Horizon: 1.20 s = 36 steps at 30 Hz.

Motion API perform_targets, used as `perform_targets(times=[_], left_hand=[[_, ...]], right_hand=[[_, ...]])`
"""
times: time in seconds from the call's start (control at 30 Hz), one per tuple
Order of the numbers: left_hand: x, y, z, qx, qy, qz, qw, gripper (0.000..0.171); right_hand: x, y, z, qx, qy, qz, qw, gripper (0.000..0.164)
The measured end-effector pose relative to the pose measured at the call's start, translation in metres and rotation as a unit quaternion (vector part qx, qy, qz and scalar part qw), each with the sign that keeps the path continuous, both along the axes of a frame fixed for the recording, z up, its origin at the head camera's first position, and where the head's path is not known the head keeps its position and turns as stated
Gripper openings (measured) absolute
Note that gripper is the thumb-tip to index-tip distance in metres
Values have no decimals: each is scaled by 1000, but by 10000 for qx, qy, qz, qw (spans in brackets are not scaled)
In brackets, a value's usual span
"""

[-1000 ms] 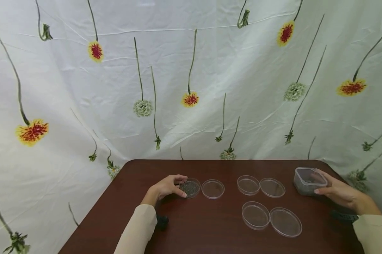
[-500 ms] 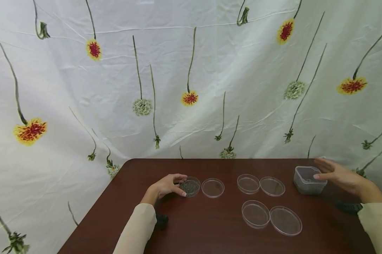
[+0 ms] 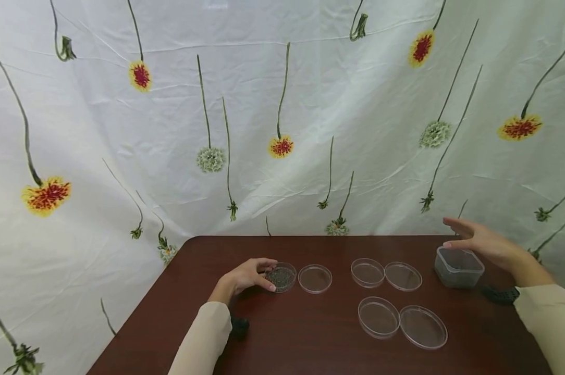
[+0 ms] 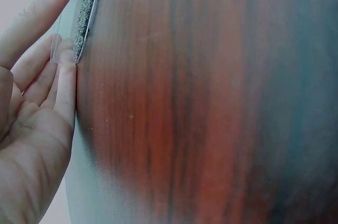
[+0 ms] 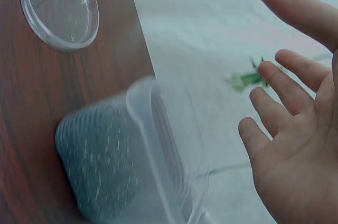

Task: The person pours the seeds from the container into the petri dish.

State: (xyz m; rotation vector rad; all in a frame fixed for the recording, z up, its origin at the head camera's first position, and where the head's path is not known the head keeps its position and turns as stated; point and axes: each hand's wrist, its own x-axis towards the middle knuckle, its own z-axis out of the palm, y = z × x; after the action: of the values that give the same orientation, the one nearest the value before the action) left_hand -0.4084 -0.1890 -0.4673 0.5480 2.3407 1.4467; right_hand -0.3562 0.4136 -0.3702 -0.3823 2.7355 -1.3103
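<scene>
At the table's left, my left hand (image 3: pixel 247 274) grips the rim of a round clear petri dish (image 3: pixel 282 278) between thumb and fingers. The dish stands on the table with a layer of dark grey granules, also visible edge-on in the left wrist view (image 4: pixel 86 18). Over on the right, my right hand (image 3: pixel 491 251) is raised above a clear plastic tub (image 3: pixel 459 278), fingers spread and holding nothing. Seen from the right wrist, the tub (image 5: pixel 100 163) has dark granules in its lower part, and the hand (image 5: pixel 296 134) is apart from it.
Beside the filled dish lies a clear dish piece (image 3: pixel 315 279). Farther right sit two pairs of clear round dish pieces, a back pair (image 3: pixel 367 274) and a front pair (image 3: pixel 378 319). A floral white cloth (image 3: pixel 263 104) hangs behind the dark brown table (image 3: pixel 301 344).
My right hand has let go of the tub and moved up and left above it. My left hand keeps its place on the petri dish.
</scene>
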Motion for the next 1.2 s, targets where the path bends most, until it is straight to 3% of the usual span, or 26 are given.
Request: perform_targets(times=[0.47,0.63,0.93,1.2], left_hand=[[1,-1,-1,108,-16,40,9999,79],[0,-1,0,155,5,-31,9999,80],[2,0,-2,185,1,-60,9998,79],[0,-2,-4,218,-11,-70,9997,78]], right_hand=[[-15,-68,20,-244,346,1055,9935,90],[-28,-91,12,-379,424,1151,9917,89],[-42,-135,-2,-923,-115,1630,9822,87],[-50,-188,-20,-1184,-290,2275,9661,90]])
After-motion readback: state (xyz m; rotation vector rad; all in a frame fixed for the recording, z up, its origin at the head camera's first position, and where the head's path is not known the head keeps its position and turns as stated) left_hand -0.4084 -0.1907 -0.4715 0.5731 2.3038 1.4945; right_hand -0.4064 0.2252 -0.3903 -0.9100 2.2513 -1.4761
